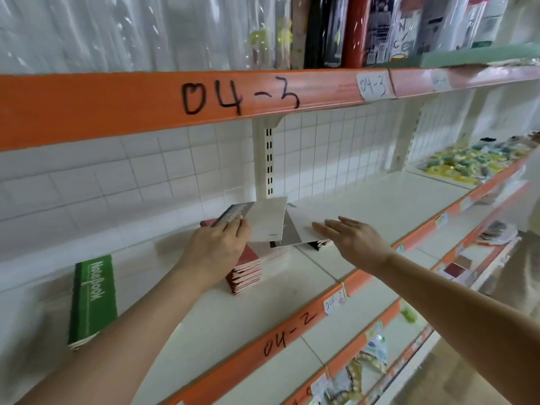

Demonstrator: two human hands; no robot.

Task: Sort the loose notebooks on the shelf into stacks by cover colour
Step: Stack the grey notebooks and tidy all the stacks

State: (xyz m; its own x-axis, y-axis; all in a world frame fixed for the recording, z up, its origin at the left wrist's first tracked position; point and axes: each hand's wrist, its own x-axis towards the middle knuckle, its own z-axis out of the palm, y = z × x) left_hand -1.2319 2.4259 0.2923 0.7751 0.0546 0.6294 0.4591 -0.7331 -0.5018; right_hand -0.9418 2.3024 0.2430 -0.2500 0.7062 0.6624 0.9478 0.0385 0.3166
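White shelf (365, 206) boards carry the work: the left hand (217, 244) pinches a dark-covered notebook (233, 213) over the red stack (251, 270), its long axis running toward the wall. The right hand (353, 238), fingers spread flat, hovers nearest the pale notebooks (298, 229); their covers blur. A green stack (92, 299) lies well left.

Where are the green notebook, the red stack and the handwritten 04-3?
green notebook (93, 299): head view, middle of its cover.
red stack (247, 274): head view, front corner edges.
04-3 writing (239, 96): head view, orange rail.
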